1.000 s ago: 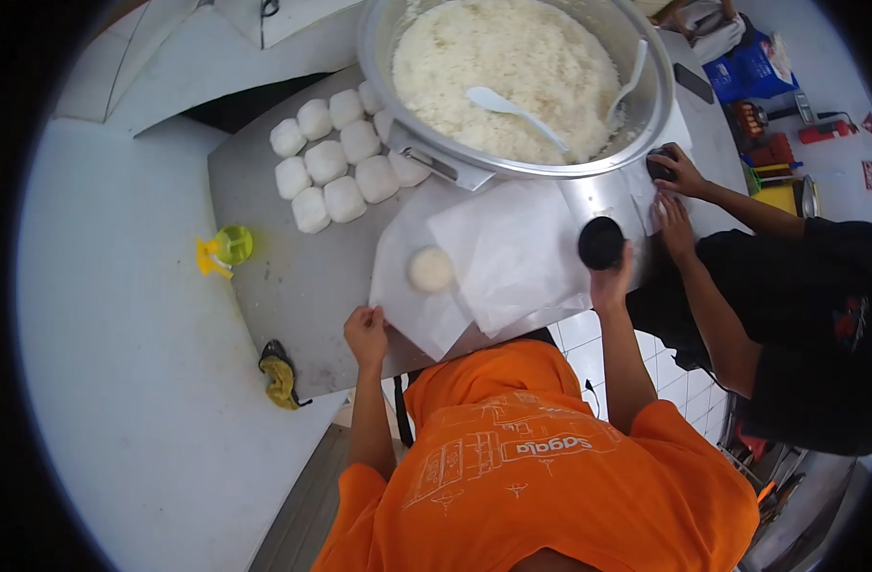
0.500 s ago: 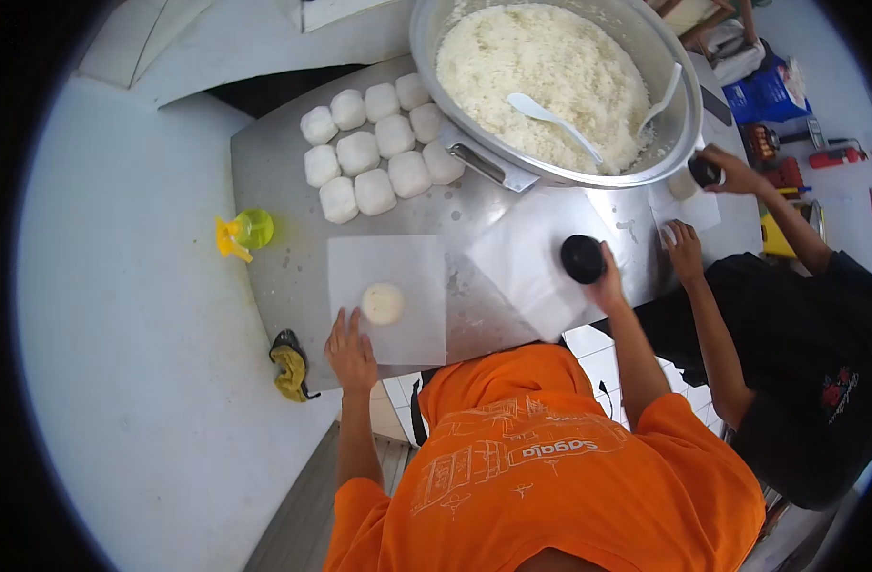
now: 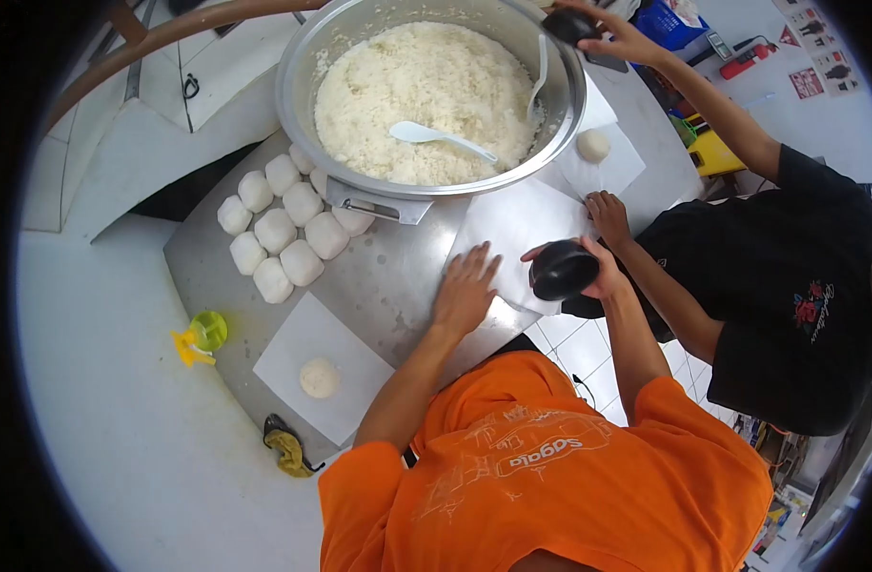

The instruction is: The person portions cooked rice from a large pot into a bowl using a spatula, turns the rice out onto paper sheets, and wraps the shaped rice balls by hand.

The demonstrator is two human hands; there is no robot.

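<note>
My right hand (image 3: 603,272) grips a small black bowl (image 3: 565,271), tilted, above the near edge of the steel table. My left hand (image 3: 466,289) lies with fingers spread on the tabletop, fingertips at the edge of a stack of white paper sheets (image 3: 517,224). To the left, a round mound of rice (image 3: 319,377) sits on a separate white paper sheet (image 3: 298,334). Beyond my hands stands a large metal pot (image 3: 293,114) full of cooked rice (image 3: 407,86), with a white spoon (image 3: 441,139) lying on the rice.
Several white wrapped packs (image 3: 276,231) stand in rows left of the pot. A green spray bottle (image 3: 207,332) with a yellow head is at the left edge. On the right, a co-worker's hand (image 3: 622,36) holds another black bowl (image 3: 569,27) near the pot rim; a rice mound (image 3: 593,145) lies on paper.
My left hand has left the rice mound's sheet and moved right to the paper stack. My right hand still holds the bowl, now tilted. The co-worker's bowl has moved to the pot rim. The view has turned.
</note>
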